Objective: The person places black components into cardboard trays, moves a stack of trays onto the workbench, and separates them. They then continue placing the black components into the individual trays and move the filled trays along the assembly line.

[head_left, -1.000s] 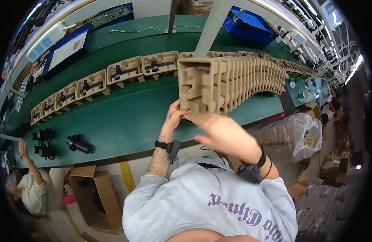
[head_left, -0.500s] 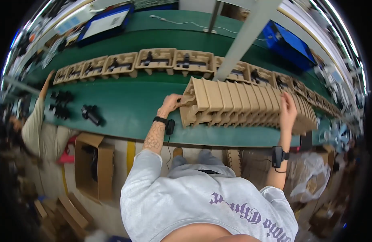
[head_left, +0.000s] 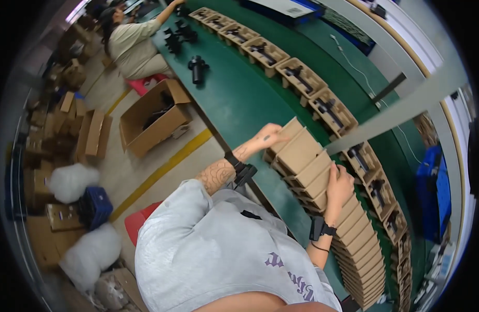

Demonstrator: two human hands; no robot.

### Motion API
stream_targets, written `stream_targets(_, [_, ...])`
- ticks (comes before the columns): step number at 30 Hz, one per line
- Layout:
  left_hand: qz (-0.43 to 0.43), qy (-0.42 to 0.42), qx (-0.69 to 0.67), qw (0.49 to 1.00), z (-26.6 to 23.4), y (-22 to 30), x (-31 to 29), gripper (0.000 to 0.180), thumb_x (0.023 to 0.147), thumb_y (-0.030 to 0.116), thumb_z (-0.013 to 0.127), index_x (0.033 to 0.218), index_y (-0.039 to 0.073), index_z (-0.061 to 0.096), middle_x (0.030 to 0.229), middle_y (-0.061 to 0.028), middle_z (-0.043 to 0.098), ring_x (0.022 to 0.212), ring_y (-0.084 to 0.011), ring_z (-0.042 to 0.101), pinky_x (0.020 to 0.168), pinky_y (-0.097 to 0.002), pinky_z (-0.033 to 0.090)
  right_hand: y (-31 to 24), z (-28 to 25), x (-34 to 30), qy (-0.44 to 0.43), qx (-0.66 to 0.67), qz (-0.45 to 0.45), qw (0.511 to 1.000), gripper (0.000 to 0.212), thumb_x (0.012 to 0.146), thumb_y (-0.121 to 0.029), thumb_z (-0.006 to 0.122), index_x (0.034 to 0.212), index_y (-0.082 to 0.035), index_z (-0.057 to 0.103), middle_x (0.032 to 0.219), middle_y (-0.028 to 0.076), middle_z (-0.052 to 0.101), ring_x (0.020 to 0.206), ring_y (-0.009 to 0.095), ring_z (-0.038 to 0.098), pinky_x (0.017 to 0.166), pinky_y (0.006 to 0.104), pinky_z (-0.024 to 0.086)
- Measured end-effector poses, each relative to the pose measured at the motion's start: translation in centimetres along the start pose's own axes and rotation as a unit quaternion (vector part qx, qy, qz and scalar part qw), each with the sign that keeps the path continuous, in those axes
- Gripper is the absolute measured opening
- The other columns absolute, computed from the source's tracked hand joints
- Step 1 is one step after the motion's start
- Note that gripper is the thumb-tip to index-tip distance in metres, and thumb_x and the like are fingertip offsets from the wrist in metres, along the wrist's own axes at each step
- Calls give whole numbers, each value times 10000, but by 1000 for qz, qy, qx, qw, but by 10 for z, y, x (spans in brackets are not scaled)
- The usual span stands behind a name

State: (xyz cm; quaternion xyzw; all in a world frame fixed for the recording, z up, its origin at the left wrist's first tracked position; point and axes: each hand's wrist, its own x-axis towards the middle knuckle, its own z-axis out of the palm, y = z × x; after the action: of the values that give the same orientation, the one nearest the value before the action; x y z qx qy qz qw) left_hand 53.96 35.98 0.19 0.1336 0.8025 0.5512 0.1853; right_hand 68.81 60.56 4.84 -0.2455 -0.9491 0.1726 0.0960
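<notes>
A long nested stack of brown moulded-pulp trays (head_left: 356, 234) lies on its side along the near edge of the green bench. At its left end, my left hand (head_left: 270, 136) grips the edge of the end trays, its fingertips partly hidden behind them. My right hand (head_left: 340, 186) is curled over the upper edges a little further along, thumb and fingers against the cardboard-coloured walls. Between the two hands, the first few trays sit more widely spaced than the tightly packed rest. Each wrist wears a black band with a small device.
Behind the stack runs a row of similar trays (head_left: 287, 66) holding black parts. Loose black cylindrical parts (head_left: 197, 70) stand on the green bench (head_left: 234, 104). A grey post (head_left: 400, 114) slants across. An open carton (head_left: 155, 117) sits on the floor; a co-worker (head_left: 133, 44) reaches over the bench's far-left end.
The view has swung leftward. My right hand has moved along the stack toward my left hand and now grasps the trays near the left end. The end trays have spread apart.
</notes>
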Motion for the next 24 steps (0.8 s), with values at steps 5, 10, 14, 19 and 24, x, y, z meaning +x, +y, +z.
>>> stream_targets(5, [59, 178, -34, 982, -75, 4, 6, 309, 817, 288, 629, 893, -11, 612, 742, -102, 633, 676, -150, 581, 625, -303, 452, -5, 1, 0, -8, 30, 20, 999, 476, 869, -482, 481, 1072, -69, 605, 1029, 169, 595, 1082, 303, 480, 932, 423, 352])
stream_targets(10, [21, 246, 147, 958, -137, 37, 35, 275, 832, 272, 592, 930, 16, 621, 782, -138, 650, 711, -224, 631, 658, -317, 472, -24, -6, 5, 15, 15, -20, 1000, 571, 812, -396, 593, 1273, -86, 457, 1272, 176, 459, 1256, 330, 326, 1030, 467, 243])
stream_targets(14, [91, 251, 285, 921, -195, 16, 85, 314, 828, 328, 565, 869, 17, 577, 748, -194, 620, 709, -372, 598, 622, -425, 462, -82, -36, 26, -56, 13, -164, 985, 630, 764, -293, 655, 1305, -78, 416, 1353, 150, 384, 1276, 354, 294, 1038, 448, 235])
stream_targets(19, [106, 237, 336, 906, -267, -43, 209, 287, 828, 305, 554, 824, 20, 522, 722, -216, 596, 698, -419, 568, 604, -486, 442, -57, 10, 35, 6, -1, 125, 992, 460, 872, -296, 557, 1257, -60, 470, 1326, 187, 397, 1233, 368, 343, 991, 463, 315])
stream_targets(24, [168, 230, 271, 919, -299, -9, 186, 225, 836, 240, 549, 820, 24, 490, 691, -233, 565, 663, -430, 553, 566, -473, 440, -136, 6, 29, 47, 133, 81, 987, 673, 761, -179, 677, 1344, -78, 355, 1381, 170, 332, 1278, 321, 313, 998, 473, 329])
